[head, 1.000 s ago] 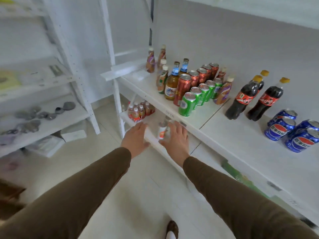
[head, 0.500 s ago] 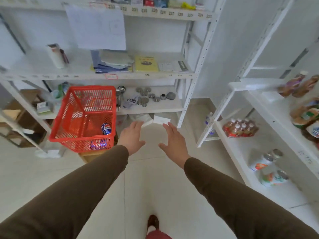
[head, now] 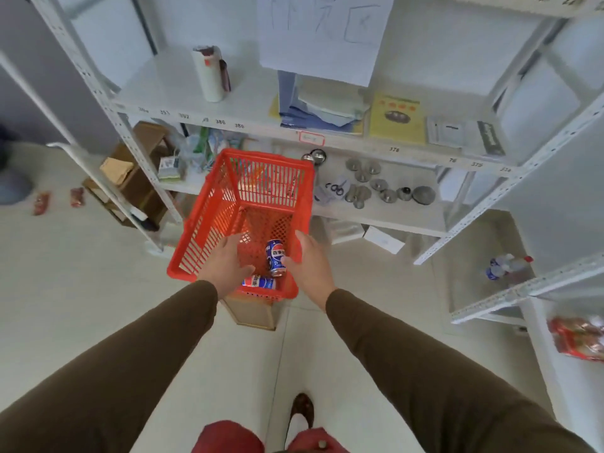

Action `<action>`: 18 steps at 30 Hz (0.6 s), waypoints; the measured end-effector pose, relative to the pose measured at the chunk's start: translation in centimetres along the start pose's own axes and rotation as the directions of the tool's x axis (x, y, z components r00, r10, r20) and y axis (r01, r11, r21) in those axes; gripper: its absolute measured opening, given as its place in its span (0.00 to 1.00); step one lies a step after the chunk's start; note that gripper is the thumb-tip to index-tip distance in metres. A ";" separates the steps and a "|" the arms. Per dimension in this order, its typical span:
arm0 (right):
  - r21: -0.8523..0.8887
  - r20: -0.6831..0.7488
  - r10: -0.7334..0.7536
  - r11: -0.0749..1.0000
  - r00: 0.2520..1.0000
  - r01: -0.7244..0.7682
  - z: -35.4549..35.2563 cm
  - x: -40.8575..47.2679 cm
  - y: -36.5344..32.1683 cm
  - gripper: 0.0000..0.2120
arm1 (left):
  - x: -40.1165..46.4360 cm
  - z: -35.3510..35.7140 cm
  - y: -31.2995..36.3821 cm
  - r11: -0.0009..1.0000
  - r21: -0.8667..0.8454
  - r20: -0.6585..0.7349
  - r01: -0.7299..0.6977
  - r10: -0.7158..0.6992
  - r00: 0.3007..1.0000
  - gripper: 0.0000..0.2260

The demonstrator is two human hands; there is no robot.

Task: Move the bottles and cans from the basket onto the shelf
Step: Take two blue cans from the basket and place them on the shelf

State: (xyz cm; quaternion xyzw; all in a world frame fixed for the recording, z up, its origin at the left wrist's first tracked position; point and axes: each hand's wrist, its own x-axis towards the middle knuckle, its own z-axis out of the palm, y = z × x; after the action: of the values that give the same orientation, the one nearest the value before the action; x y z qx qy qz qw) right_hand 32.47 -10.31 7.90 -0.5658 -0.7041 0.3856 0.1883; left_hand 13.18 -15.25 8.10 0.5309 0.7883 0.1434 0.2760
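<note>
A red plastic basket (head: 209, 204) rests on a small box in front of me. Two blue cola cans lie on its floor: one can (head: 275, 258) points away from me, and a second can (head: 260, 282) lies crosswise near the front wall. My left hand (head: 227, 264) reaches into the basket with fingers spread, just left of the cans and partly over the second one. My right hand (head: 309, 261) is open over the basket's right rim, its fingertips beside the first can. Neither hand holds anything.
A white shelf unit (head: 392, 148) stands behind the basket with papers, a booklet, metal discs and a white bottle. A second shelf (head: 523, 286) at the right carries bottles and a red pack. Cardboard boxes (head: 130, 178) sit at the left. My shoe (head: 302, 408) shows below.
My view swung left from the drinks shelf to the basket. Both empty hands moved forward and down into the basket, close to the two cans.
</note>
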 end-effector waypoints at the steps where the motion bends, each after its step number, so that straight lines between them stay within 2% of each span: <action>1: 0.029 0.012 0.029 0.999 1.000 -0.029 0.9 1.0 -0.3 0.31 | 1.0 -0.1 -0.7 1.000 -0.002 0.016 0.005 -0.005 1.000 0.36; 5: 0.078 0.050 0.150 0.985 0.987 -0.154 4.4 4.8 -0.6 0.31 | 5.6 0.0 -3.2 1.000 -0.009 0.090 -0.007 0.008 0.996 0.36; 11: 0.126 0.073 0.352 0.925 0.933 -0.359 8.8 10.1 0.0 0.32 | 12.7 1.2 -6.9 0.997 0.012 0.277 -0.074 0.068 0.958 0.36; 18: 0.058 0.046 0.522 0.850 0.852 -0.524 13.4 13.8 2.8 0.27 | 17.2 5.3 -11.1 0.983 0.124 0.593 -0.138 0.038 0.804 0.36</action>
State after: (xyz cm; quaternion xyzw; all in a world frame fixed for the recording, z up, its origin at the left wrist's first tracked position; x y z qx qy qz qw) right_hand 20.94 -1.60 -4.98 -0.7235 -0.5129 0.4540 0.0854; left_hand 2.97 -4.25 -6.81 0.6058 0.6475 -0.0792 0.4554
